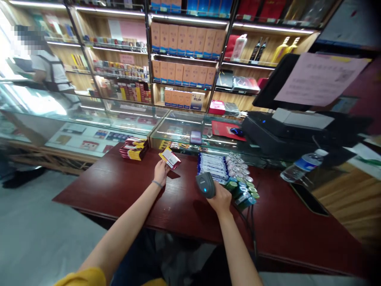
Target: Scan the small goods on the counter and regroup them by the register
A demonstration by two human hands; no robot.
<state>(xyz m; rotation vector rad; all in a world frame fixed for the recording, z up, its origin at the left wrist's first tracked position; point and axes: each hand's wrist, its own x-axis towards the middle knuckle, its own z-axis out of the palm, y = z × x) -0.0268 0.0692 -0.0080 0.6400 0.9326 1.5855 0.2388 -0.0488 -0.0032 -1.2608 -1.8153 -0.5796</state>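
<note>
My left hand pinches a small yellow and dark-red packet, holding it up over the table with a barcode side showing. In my right hand is a black barcode scanner with a lit blue light, its head tilted toward the left. A stack of similar yellow and red packets sits at the table's back left. Behind the scanner lies a row of blue and white slim packs. Several pale wrapped rolls and green and blue rolls stand just right of it.
The dark-red table meets a glass display counter. On the right are a water bottle, a phone and a black register. The scanner's cable hangs over the front edge. A person stands far left.
</note>
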